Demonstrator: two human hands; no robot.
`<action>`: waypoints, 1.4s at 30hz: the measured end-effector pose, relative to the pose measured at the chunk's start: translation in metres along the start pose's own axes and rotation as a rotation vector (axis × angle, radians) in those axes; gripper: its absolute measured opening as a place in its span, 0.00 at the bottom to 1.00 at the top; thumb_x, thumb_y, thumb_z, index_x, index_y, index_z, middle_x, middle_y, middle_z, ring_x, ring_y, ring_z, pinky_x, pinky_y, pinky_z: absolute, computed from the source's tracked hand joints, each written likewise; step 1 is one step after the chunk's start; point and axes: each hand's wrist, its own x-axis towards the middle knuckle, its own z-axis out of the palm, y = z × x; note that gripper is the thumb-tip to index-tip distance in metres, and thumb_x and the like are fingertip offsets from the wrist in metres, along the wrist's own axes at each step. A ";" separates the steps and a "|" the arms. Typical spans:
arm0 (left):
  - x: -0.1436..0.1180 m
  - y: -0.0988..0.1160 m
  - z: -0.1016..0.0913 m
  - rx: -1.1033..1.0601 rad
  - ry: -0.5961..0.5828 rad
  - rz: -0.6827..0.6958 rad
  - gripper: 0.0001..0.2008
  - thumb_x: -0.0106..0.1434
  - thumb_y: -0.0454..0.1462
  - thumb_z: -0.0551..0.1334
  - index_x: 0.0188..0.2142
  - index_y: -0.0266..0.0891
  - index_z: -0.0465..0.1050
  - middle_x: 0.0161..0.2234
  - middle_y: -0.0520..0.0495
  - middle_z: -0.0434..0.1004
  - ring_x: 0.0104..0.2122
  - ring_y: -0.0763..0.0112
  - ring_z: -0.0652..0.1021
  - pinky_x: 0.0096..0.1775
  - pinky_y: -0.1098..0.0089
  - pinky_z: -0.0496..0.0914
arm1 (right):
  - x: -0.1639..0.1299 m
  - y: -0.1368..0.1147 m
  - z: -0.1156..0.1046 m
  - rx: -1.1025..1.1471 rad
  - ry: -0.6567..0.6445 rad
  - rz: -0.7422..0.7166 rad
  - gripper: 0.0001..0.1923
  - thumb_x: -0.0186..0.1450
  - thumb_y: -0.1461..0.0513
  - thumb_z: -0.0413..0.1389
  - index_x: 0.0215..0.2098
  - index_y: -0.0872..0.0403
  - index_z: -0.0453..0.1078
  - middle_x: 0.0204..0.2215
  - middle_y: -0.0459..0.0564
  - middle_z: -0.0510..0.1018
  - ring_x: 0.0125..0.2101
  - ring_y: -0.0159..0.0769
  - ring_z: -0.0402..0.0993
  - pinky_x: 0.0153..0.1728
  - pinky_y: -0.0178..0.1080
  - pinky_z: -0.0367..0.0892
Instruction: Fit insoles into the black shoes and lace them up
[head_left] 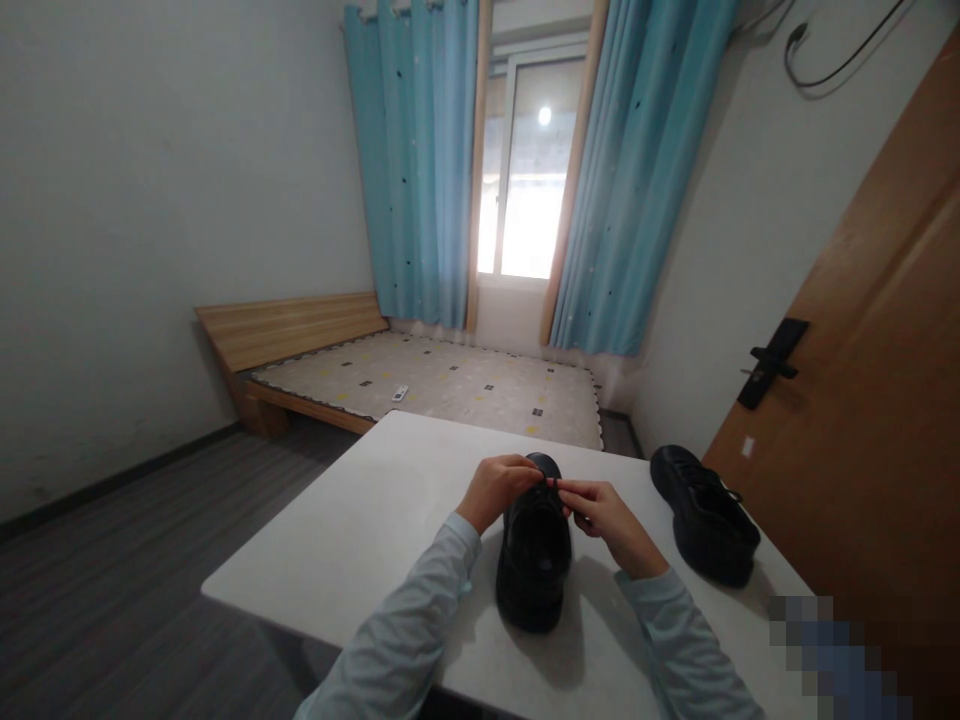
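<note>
A black lace-up shoe (534,560) stands on the white table (360,530), its toe pointing away from me. My left hand (498,488) and my right hand (604,518) meet over the front of the shoe, fingers pinched on its black laces near the toe. Both arms wear pale blue sleeves. A second black shoe (703,512) of the same kind stands to the right on the table, apart from my hands.
A low wooden bed (420,385) with a patterned mattress lies beyond the table, a small white object on it. Blue curtains (420,160) frame a bright window. A brown door (862,400) with a black handle stands at the right. Grey floor at the left.
</note>
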 end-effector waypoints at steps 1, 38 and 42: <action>0.000 0.001 0.001 -0.033 0.008 -0.035 0.07 0.60 0.37 0.60 0.33 0.41 0.78 0.34 0.48 0.79 0.33 0.73 0.78 0.36 0.75 0.71 | 0.001 0.001 0.001 -0.014 0.014 -0.012 0.25 0.50 0.54 0.60 0.42 0.61 0.75 0.15 0.42 0.66 0.12 0.20 0.51 0.14 0.29 0.41; 0.005 0.012 0.009 -0.735 -0.078 -0.659 0.10 0.47 0.37 0.67 0.27 0.31 0.76 0.26 0.47 0.75 0.26 0.75 0.71 0.30 0.75 0.63 | -0.005 0.004 0.016 -0.575 0.227 -0.392 0.16 0.59 0.60 0.52 0.42 0.54 0.76 0.37 0.54 0.80 0.35 0.43 0.75 0.39 0.42 0.66; 0.008 0.016 0.004 -0.785 -0.113 -0.654 0.10 0.47 0.37 0.66 0.27 0.31 0.75 0.24 0.49 0.73 0.26 0.76 0.71 0.31 0.74 0.63 | -0.002 0.003 0.014 -0.452 0.213 -0.348 0.16 0.59 0.59 0.52 0.39 0.55 0.76 0.38 0.55 0.80 0.35 0.44 0.75 0.36 0.42 0.68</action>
